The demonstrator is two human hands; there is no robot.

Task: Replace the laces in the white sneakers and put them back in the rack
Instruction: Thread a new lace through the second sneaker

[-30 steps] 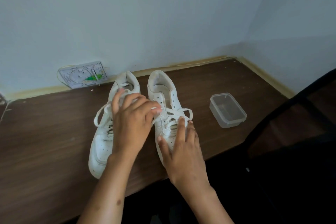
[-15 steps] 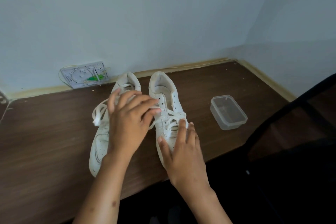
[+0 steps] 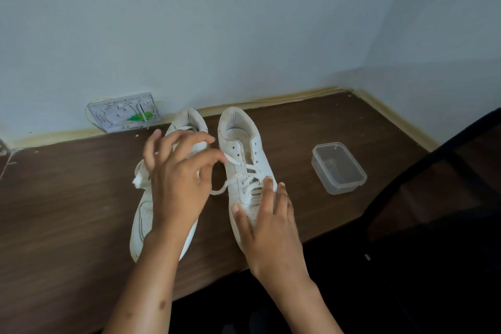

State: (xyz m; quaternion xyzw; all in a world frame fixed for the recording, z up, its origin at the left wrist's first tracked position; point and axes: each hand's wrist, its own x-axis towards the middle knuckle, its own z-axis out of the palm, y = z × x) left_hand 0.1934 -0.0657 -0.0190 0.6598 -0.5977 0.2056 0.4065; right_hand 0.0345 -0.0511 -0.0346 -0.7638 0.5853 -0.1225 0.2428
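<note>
Two white sneakers lie side by side on the brown table (image 3: pixel 67 211), toes toward me. My left hand (image 3: pixel 176 184) hovers over the left sneaker (image 3: pixel 143 225) and pinches a white lace (image 3: pixel 219 190) of the right sneaker (image 3: pixel 238 144) between thumb and fingertips, drawing it out to the left. My right hand (image 3: pixel 268 222) presses flat on the right sneaker's toe, its fingers straight and reaching the lower lacing. The upper eyelets of the right sneaker are unlaced. A loose lace loop (image 3: pixel 139 173) of the left sneaker hangs out at its left side.
A clear, lidded plastic container (image 3: pixel 339 168) sits on the table to the right of the sneakers. A white board with wires and a green patch (image 3: pixel 124 114) leans on the wall behind. A black chair (image 3: pixel 433 198) stands at the right. No rack is in view.
My left hand has lifted and drawn back to the left, pulling the right sneaker's lace out of its upper eyelets. My right hand stays on the toe.
</note>
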